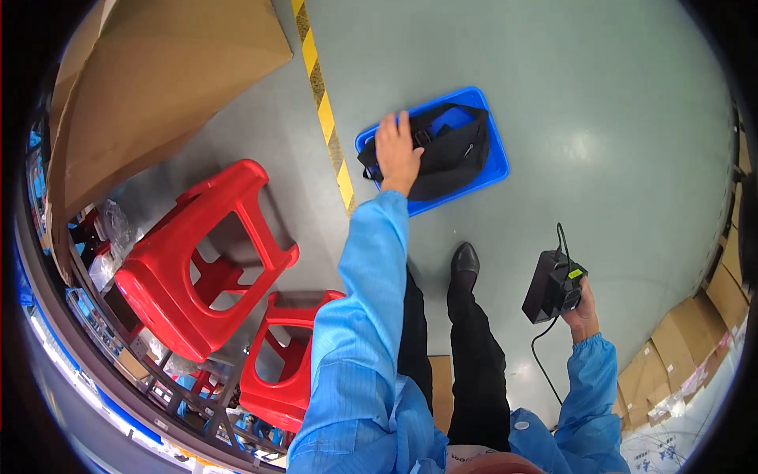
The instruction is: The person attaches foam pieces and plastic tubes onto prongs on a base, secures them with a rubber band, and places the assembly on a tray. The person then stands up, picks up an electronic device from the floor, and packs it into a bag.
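Note:
My left hand (397, 155) reaches down over the left end of a blue plastic tray (496, 162) on the floor. Its fingers are spread, at or just above a black fabric bag (452, 163) with a zip, a strap and a buckle. Whether the fingertips touch the bag I cannot tell. Off to the right, my right hand (584, 314) is wrapped round a black box-shaped device (553, 286) with a yellow-green label. A black cable (538, 348) loops over the device and hangs down toward my sleeve.
Two red plastic stools (170, 280) lie or stand at the left, beside a rack with bagged items. A large cardboard sheet (181, 71) fills the upper left. Yellow-and-black tape (325, 110) runs along the grey floor. Flat cardboard boxes (671, 347) line the right edge.

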A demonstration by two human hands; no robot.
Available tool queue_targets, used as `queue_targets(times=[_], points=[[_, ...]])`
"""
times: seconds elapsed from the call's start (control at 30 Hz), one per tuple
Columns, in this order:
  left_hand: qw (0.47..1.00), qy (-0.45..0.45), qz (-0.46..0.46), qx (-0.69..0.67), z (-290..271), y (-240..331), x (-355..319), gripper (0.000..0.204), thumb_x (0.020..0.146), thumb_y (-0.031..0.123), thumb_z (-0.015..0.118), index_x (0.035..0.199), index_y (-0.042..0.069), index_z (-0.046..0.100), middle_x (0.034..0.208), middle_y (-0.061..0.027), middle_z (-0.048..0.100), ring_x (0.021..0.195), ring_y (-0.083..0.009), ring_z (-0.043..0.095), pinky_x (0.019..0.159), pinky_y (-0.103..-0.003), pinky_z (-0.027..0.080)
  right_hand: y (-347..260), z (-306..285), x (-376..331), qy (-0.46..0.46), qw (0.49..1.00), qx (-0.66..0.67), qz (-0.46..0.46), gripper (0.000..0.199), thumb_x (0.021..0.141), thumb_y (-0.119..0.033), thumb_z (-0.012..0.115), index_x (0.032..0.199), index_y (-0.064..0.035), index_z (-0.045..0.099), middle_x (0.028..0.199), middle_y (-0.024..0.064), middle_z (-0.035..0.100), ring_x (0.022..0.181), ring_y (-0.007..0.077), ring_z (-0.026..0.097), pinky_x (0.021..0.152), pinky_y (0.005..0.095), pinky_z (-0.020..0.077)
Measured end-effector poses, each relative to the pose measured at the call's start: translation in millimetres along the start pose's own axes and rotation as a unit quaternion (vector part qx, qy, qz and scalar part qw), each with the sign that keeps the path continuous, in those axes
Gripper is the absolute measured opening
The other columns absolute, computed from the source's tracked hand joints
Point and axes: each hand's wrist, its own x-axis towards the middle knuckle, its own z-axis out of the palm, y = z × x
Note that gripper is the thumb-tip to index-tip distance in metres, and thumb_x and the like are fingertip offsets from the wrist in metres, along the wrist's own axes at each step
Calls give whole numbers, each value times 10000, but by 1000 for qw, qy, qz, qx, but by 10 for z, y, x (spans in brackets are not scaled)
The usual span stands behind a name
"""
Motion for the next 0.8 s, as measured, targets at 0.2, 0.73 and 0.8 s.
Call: queue_targets(times=[0.2,0.73,0.8], points=[[967,-222,-83,94,91,-198,241,1091,514,354,862,1396,108,268,1325,-143,385,1254,-321,359,1072,-460,267,7,-60,91,-8,1000,-1,12,730,809,-399,664,1355,-16,367,1333,113,469,1171,253,503,995,433,405],[951,-116,-240,-155,-937,-533,-899,316,710,220,709,977,67,639,931,-190,648,905,-374,603,779,-450,473,-250,679,-249,-36,997,-49,42,541,858,-375,607,1267,-48,469,1180,85,584,1071,233,571,937,414,453],[908,-109,-337,-224,-1405,-556,-1393,359,718,213,706,1037,64,634,960,-203,649,945,-359,609,816,-419,472,-295,918,-400,-74,993,-71,56,487,884,-350,574,1254,-48,480,1167,86,592,1065,234,574,937,416,452]])
